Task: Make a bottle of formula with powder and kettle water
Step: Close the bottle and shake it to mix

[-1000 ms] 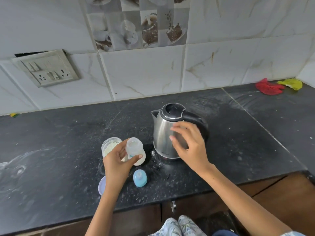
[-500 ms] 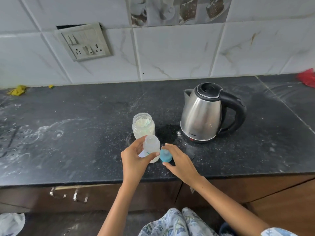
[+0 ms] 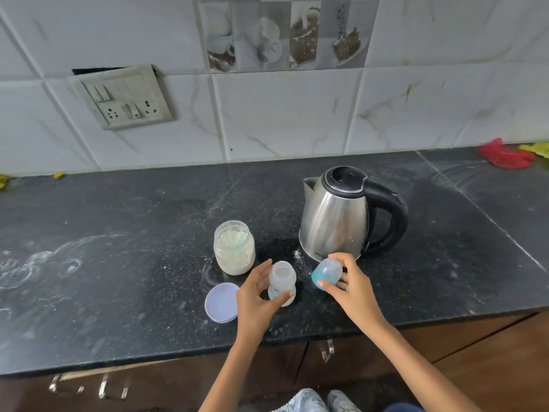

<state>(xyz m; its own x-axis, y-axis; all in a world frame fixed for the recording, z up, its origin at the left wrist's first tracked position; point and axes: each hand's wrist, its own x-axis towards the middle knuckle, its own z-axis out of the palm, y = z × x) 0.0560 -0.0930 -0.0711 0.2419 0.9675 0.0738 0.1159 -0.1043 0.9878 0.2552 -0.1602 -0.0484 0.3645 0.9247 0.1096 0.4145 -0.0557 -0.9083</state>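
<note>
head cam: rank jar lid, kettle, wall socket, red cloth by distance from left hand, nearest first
From the left hand, which holds the bottle:
1. Jar lid, just to its left on the counter.
2. Kettle, behind and to the right.
3. Wall socket, up on the tiles.
4. Red cloth, far right corner.

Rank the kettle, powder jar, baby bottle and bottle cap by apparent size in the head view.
1. kettle
2. powder jar
3. baby bottle and bottle cap: these look alike, and hands cover part of each, so unranked.
</note>
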